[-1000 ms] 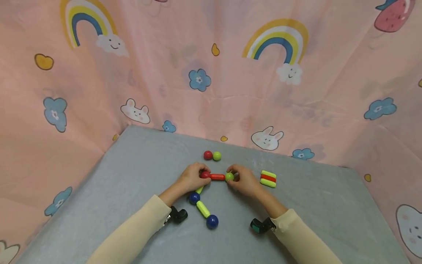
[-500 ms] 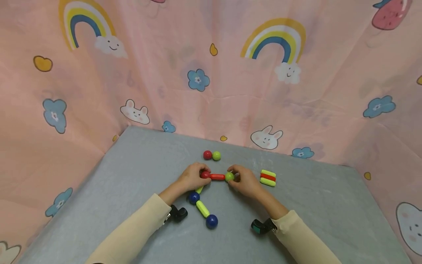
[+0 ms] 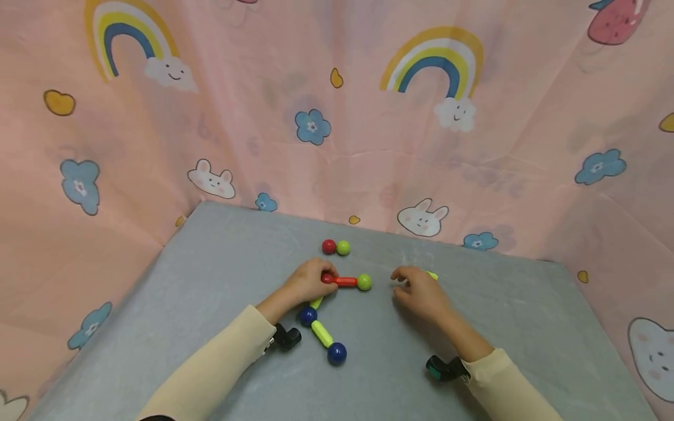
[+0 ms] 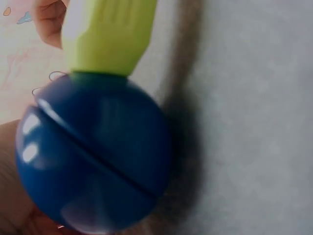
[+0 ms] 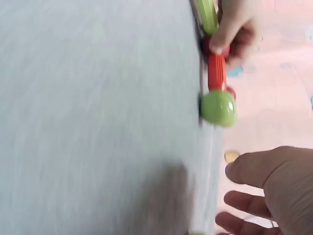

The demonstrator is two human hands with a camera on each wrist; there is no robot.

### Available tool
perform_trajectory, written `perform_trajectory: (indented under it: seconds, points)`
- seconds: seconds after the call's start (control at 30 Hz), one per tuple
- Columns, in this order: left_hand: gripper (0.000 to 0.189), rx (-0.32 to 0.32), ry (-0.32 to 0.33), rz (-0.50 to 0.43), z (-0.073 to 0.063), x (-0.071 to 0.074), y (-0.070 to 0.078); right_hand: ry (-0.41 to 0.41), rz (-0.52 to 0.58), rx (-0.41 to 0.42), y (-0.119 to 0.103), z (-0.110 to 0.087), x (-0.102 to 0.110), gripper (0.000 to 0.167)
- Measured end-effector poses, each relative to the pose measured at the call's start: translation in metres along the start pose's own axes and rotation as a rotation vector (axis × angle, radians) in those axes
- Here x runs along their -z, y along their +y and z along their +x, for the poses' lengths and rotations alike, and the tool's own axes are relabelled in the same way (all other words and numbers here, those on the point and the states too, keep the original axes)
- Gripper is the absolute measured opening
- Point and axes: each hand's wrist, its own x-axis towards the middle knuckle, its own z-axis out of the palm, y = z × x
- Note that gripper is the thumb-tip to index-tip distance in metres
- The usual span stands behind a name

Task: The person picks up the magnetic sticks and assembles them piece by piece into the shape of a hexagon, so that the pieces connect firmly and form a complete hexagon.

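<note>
A chain of balls and rods lies on the grey cloth. My left hand (image 3: pixel 309 282) grips its red ball (image 3: pixel 327 278) between thumb and fingers. From that ball a red rod (image 3: pixel 346 282) runs right to a green ball (image 5: pixel 218 108). Toward me, a yellow-green rod (image 3: pixel 316 303) joins a blue ball (image 4: pixel 93 152), then another yellow-green rod (image 3: pixel 322 334) ends in a second blue ball (image 3: pixel 337 354). My right hand (image 3: pixel 423 295) holds nothing, its fingers parted, right of the green ball. Behind it, one yellow-green rod (image 3: pixel 433 275) peeks out; the rods beside it are hidden.
A loose red ball (image 3: pixel 329 247) and a loose green ball (image 3: pixel 343 248) sit side by side behind the chain. A pink patterned curtain (image 3: pixel 358 146) rises along the back and sides of the grey cloth (image 3: pixel 237 234).
My right hand has let go of the green ball and moved right, now covering most of the loose rods. The left hand keeps its hold on the red ball.
</note>
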Motion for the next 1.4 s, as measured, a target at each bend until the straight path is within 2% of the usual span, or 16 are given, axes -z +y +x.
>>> perform_trajectory:
  seconds: [0.17, 0.27, 0.4, 0.67, 0.83, 1.0, 1.23, 1.4]
  points:
    - [0.017, 0.016, 0.029, -0.015, -0.003, 0.0, -0.003, 0.032, -0.133, -0.009, 0.014, -0.005, 0.011, 0.018]
    - [0.016, 0.046, 0.049, -0.034, -0.007, 0.0, -0.004, 0.022, -0.175, -0.055, 0.02, -0.009, 0.016, 0.019]
    - [0.015, 0.077, 0.089, -0.037, -0.013, 0.0, -0.006, 0.004, -0.206, -0.113, 0.026, -0.013, 0.018, 0.021]
    - [0.015, 0.084, 0.13, -0.02, -0.023, 0.003, -0.009, 0.014, -0.212, -0.092, 0.032, -0.016, 0.016, 0.017]
    - [0.02, 0.058, 0.102, 0.007, -0.022, 0.006, -0.011, 0.014, -0.214, -0.091, 0.033, -0.015, 0.016, 0.016]
    - [0.024, -0.002, 0.053, 0.017, -0.014, 0.007, -0.008, 0.01, -0.218, -0.104, 0.034, -0.016, 0.014, 0.017]
    - [0.026, -0.085, -0.01, -0.011, 0.0, 0.007, -0.006, -0.01, -0.218, -0.114, 0.036, -0.017, 0.013, 0.017]
    - [0.024, -0.131, -0.033, -0.049, 0.004, 0.006, -0.006, -0.028, -0.215, -0.137, 0.035, -0.017, 0.012, 0.019]
